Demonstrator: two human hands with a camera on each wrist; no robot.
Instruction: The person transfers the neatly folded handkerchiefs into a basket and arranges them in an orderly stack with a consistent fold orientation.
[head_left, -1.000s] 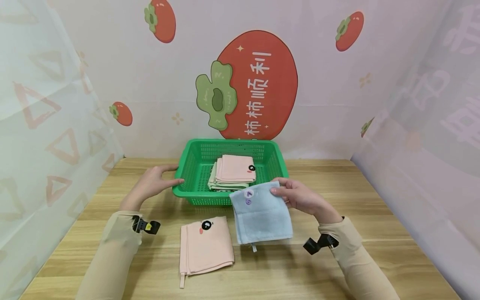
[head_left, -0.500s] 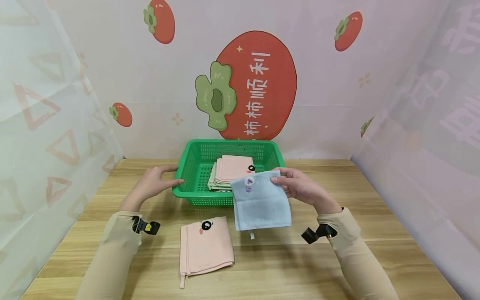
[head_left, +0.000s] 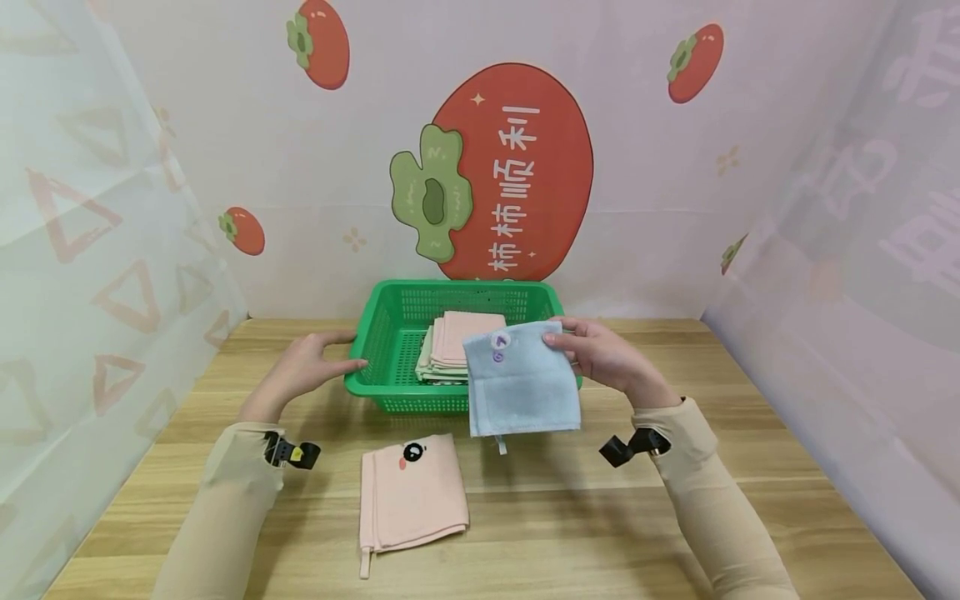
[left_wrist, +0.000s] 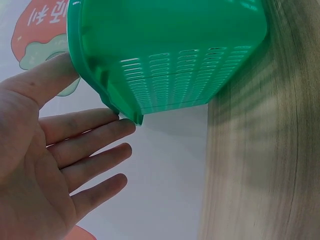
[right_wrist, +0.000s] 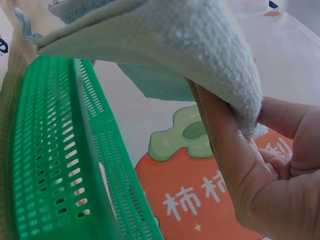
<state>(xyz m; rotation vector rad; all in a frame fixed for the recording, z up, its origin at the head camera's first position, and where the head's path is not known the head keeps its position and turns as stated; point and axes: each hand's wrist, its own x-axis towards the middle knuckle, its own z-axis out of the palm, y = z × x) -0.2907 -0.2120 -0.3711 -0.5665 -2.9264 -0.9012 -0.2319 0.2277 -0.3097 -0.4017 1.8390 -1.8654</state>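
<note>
My right hand [head_left: 611, 354] pinches a folded light blue towel [head_left: 522, 392] by its upper right corner, thumb in front and fingers behind. The towel hangs in the air over the front right rim of the green basket [head_left: 405, 392], hiding part of it. In the right wrist view the towel's folded edge [right_wrist: 240, 100] sits between thumb and fingers. My left hand [head_left: 306, 371] touches the basket's left rim; the left wrist view shows its fingers [left_wrist: 95, 140] fairly straight and spread. Inside the basket lies a stack of folded towels, a pink towel [head_left: 471, 329] on top of green ones.
Another folded pink towel [head_left: 414, 496] with an embroidered eye lies on the wooden table [head_left: 570, 542] in front of the basket. Behind the table stands a backdrop [head_left: 637, 250] with printed persimmons, and pale sheets hang at both sides.
My right hand has lifted the blue towel up and away from me, from in front of the basket to over its front rim. The left hand and the pink towel on the table stay put.
</note>
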